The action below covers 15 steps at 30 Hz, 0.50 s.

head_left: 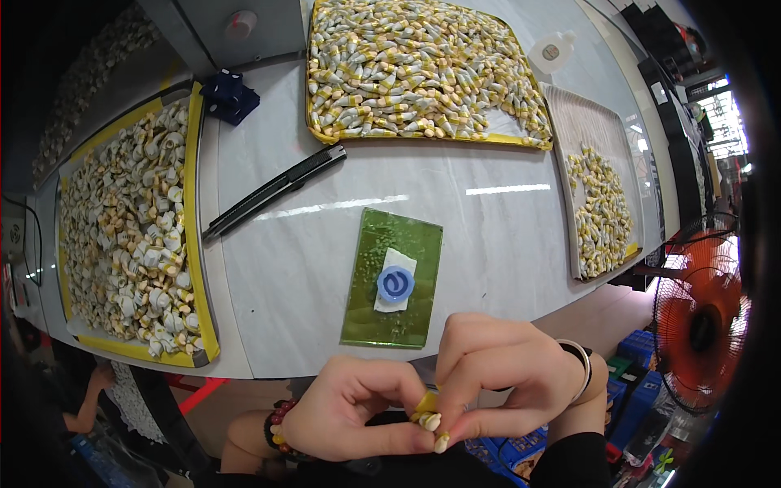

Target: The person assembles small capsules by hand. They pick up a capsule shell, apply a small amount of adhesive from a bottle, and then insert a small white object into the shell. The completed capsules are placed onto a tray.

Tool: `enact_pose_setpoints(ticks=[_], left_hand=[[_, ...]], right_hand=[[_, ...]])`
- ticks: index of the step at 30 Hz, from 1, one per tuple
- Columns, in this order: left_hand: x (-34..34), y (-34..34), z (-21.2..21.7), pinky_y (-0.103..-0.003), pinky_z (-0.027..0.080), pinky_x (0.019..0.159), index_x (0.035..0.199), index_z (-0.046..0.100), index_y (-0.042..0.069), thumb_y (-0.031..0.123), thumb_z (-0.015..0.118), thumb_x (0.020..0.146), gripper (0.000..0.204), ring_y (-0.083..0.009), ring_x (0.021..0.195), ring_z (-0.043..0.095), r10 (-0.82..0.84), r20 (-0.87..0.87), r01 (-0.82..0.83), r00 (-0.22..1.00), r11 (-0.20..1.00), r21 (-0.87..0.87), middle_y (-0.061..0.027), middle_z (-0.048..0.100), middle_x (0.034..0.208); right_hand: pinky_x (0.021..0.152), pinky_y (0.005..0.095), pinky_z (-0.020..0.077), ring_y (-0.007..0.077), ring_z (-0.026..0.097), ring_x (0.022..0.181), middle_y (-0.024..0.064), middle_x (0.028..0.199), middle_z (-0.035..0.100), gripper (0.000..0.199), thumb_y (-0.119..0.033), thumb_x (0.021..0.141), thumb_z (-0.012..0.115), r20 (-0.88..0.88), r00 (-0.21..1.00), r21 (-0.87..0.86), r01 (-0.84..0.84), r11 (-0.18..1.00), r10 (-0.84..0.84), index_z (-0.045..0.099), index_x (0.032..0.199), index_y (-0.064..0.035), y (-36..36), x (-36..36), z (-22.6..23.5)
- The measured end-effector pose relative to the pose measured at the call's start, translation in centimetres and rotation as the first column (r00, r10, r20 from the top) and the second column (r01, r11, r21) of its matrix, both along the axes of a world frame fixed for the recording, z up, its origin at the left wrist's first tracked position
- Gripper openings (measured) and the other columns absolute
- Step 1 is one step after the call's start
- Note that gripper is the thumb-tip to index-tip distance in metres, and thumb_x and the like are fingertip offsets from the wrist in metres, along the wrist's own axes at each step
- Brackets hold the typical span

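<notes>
**What sits on my counter**

The pale marbled counter (488, 236) spreads out ahead of me. At twelve o'clock lies a yellow-rimmed tray (423, 137) heaped with small yellow-and-white pieces. At nine o'clock a second yellow-edged tray (194, 195) holds more of them. At three o'clock a grey mat (586, 122) carries a smaller pile. A green cutting mat (366, 301) lies nearest me, a black utility knife (272, 191) at eleven o'clock.

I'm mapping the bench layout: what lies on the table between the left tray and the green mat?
In the head view, a long black tool lies aslant on the white table between the left tray and the green mat.
</notes>
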<state>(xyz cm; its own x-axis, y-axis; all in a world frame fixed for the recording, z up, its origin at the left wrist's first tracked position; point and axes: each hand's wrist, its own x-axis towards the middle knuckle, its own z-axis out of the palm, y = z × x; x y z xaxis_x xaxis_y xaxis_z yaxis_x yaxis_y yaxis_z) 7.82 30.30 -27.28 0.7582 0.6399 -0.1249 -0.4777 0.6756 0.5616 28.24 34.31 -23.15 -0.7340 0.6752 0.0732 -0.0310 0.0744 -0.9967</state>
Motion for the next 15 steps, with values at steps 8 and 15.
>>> enact_pose_setpoints(ticks=[8, 15], left_hand=[[-0.08, 0.08, -0.07, -0.023, 0.045, 0.077, 0.091, 0.058, -0.001, 0.004, 0.066, 0.083, 0.012, -0.0084, 0.084, 0.057, -0.026, 0.0, 0.026, 1.0, 0.999, 0.026, -0.0047, 0.062, 0.087], [-0.11, 0.2, -0.05, -0.022, 0.045, 0.078, 0.092, 0.058, -0.001, 0.004, 0.066, 0.082, 0.013, -0.0084, 0.084, 0.057, -0.02, -0.009, 0.02, 1.0, 1.0, -0.022, -0.0049, 0.062, 0.089]], right_hand=[[0.058, 0.0288, 0.0404, 0.02, 0.053, 0.067, 0.0066, 0.076, 0.056, 0.011, -0.006, 0.071, 0.075, 0.083, 0.996, 0.009, 0.027, 1.0, -0.028, 0.067, 0.076, -0.0032, -0.12, -0.15, 0.77], [0.057, 0.0284, 0.0398, 0.0196, 0.052, 0.066, 0.0062, 0.076, 0.056, 0.013, -0.006, 0.069, 0.076, 0.041, 0.998, 0.016, 0.047, 0.999, -0.048, 0.066, 0.077, -0.0031, -0.06, -0.26, 0.28]])
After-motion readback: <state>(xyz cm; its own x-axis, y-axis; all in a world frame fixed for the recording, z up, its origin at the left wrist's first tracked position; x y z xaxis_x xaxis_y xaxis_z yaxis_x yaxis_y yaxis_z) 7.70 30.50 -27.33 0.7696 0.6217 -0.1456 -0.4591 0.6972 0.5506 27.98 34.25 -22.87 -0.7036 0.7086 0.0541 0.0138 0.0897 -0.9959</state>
